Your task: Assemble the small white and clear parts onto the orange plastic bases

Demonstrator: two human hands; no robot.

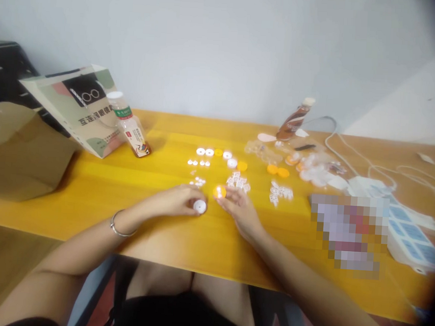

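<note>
My left hand [180, 200] holds a round white disc [199, 206] by its edge, low over the yellow table [154, 238]. Just to the right, my right hand [242, 211] grips an orange disc [219, 192] with small white pieces on it. The two discs are apart. Beyond my hands lie a row of white discs [210, 152] and orange ones [242, 166], small white knobs [204, 163] and tiny white pieces [197, 181]. White openwork pieces [238, 181] form a pile behind my right hand, with a second pile [280, 191] further right.
At the left are a brown paper bag [22, 151], a printed paper bag [77, 110] and a labelled bottle [129, 125]. Toward the right are a brown bottle [296, 119], plastic-wrapped parts [314, 171], a blurred flat object [346, 235], a power strip [412, 234] and white cables [379, 170].
</note>
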